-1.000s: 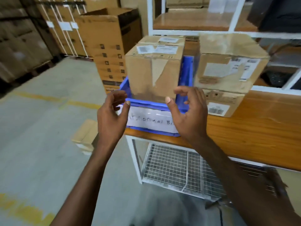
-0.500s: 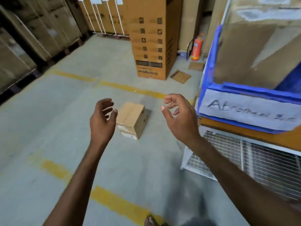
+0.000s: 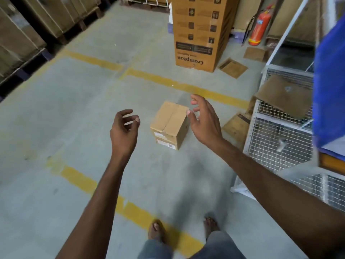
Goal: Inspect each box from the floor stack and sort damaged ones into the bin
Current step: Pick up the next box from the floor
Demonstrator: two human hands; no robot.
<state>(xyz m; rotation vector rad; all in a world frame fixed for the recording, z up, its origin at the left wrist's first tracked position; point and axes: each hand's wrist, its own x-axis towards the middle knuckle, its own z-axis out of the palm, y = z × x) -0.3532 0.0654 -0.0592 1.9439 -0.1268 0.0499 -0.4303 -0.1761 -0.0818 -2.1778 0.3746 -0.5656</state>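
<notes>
Shows a small stack of cardboard boxes point(image 3: 169, 126) on the concrete floor point(image 3: 74, 109), near the wire-mesh rack point(image 3: 276, 139). Has the left hand point(image 3: 124, 131) beside the stack, fingers point(image 3: 125, 111) loosely curled and empty, and the right hand point(image 3: 205, 120) across its right edge, fingers spread and empty. Catches the blue bin point(image 3: 328, 90) at far right.

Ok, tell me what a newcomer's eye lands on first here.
The empty left hand and right hand hover either side of a small cardboard box on the floor at centre. Behind it stands a tall Crompton carton, with a red fire extinguisher to its right.
</notes>
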